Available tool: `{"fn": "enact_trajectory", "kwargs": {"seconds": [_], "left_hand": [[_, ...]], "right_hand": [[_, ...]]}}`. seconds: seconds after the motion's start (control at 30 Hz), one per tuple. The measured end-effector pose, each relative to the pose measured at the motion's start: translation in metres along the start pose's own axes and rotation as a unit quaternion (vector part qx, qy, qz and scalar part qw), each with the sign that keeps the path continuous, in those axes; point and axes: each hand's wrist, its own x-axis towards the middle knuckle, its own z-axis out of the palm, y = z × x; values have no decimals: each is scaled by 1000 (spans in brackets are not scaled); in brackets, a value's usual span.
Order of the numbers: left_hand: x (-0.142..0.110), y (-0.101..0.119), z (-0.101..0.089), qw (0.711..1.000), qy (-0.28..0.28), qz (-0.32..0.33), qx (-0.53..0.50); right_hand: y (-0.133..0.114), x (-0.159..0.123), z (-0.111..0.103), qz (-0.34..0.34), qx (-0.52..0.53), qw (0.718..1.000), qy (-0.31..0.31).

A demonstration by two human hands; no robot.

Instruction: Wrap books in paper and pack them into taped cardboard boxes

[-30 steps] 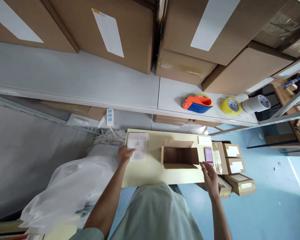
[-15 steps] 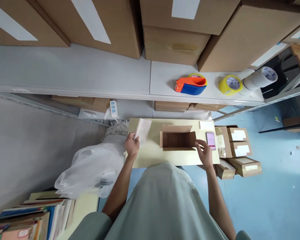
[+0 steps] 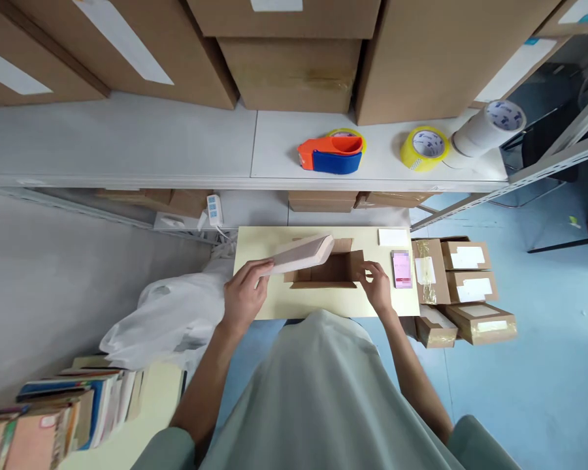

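My left hand (image 3: 246, 295) grips one end of a flat, whitish package (image 3: 301, 254) about the size of a book; I cannot make out what is inside it. The package is tilted over the open cardboard box (image 3: 306, 284) and hides part of its left side. With thumb and fingers closed, my right hand (image 3: 376, 287) pinches the box's right-hand flap (image 3: 357, 265). The box lies on a pale yellow table (image 3: 269, 307), its flaps spread and its inside dark. Right of my right hand lies a phone (image 3: 402, 269) with a lit pink screen.
A white card-like pad (image 3: 392, 237) lies at the table's back right. Several taped cartons (image 3: 470, 285) stand beyond the right end. The shelf holds an orange-blue tape dispenser (image 3: 337, 162) and yellow tape (image 3: 424, 149). Left are white plastic bags (image 3: 161, 316) and stacked books (image 3: 91, 408).
My left hand has brought the package up and rightward, from beside the box to above its opening. My right hand stays at the right flap. The whole view has shifted somewhat.
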Motion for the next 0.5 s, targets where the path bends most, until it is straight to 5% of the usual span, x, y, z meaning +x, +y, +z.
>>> {"fn": "enact_trajectory", "kwargs": {"seconds": [0.2,0.5], "left_hand": [[33,34,31,998,-52,-41,-25],[62,20,70,974,-215,-64,2]], "right_hand": [[26,4,3,-9,24,1000,0],[45,11,9,57,46,997,-20]]}}
